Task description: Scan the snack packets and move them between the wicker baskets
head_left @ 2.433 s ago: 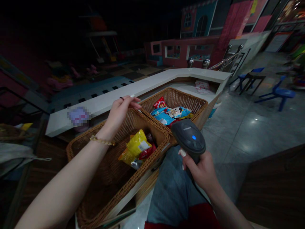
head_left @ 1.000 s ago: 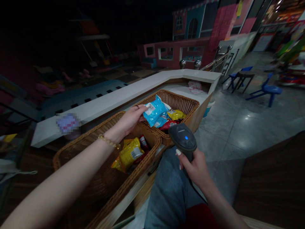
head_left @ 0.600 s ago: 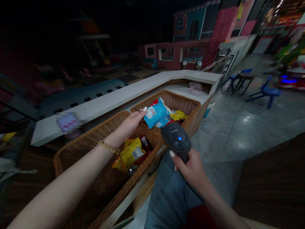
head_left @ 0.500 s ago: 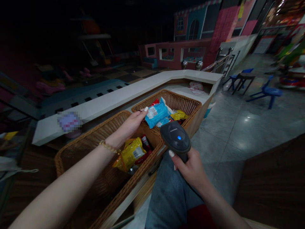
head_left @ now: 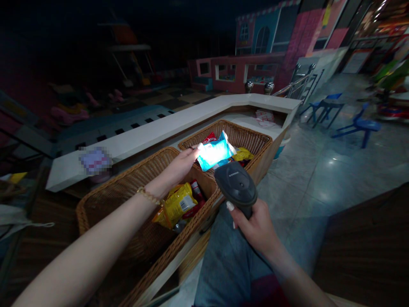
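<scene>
My left hand (head_left: 182, 165) pinches the left end of a blue snack bag (head_left: 216, 152) above the far wicker basket (head_left: 252, 131). Bright light washes out the bag's face. My right hand (head_left: 255, 221) is wrapped around the handle of a black barcode scanner (head_left: 235, 182), whose head points at the blue bag from the near side. Under the bag in the far basket are a red packet (head_left: 210, 138) and a yellow packet (head_left: 243, 154). The near wicker basket (head_left: 128, 179) holds a yellow snack bag (head_left: 179, 204) and a dark red packet (head_left: 197, 196) below my left wrist.
Both baskets sit along a white-topped counter (head_left: 153, 128), with a pixelated item (head_left: 96, 160) at its left end. A checked paper (head_left: 264, 118) lies on the shelf. Blue chairs (head_left: 362, 124) stand on the tiled floor (head_left: 297, 179). My knee (head_left: 223, 256) is beside the near basket.
A bright light now falls on the blue bag, and the blue lamp on top of the scanner has gone dark. Both hands keep nearly the same place; the view shifts slightly.
</scene>
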